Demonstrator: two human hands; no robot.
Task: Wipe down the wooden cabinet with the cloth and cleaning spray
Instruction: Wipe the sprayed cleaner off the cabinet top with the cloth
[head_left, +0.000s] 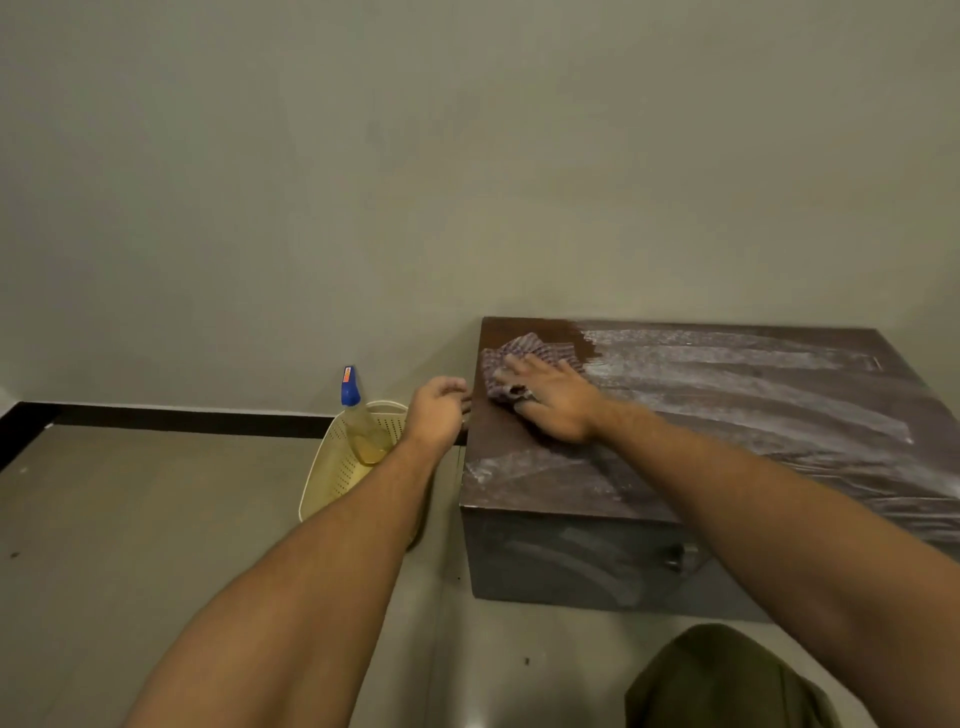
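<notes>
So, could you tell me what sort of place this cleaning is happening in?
Probably an indoor room, perhaps in a home: a bare painted wall meets a smooth floor at a dark skirting strip, and a low, dusty wooden cabinet stands against it.

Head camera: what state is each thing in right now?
Wooden cabinet: top mostly streaked white, far left corner wiped dark.
Checked cloth: crumpled, pressed under right hand.
Spray bottle: upright in basket, little liquid left.
Cream basket: on floor, beside cabinet.
Left hand: fingers curled at cabinet's left edge, grip unclear.
</notes>
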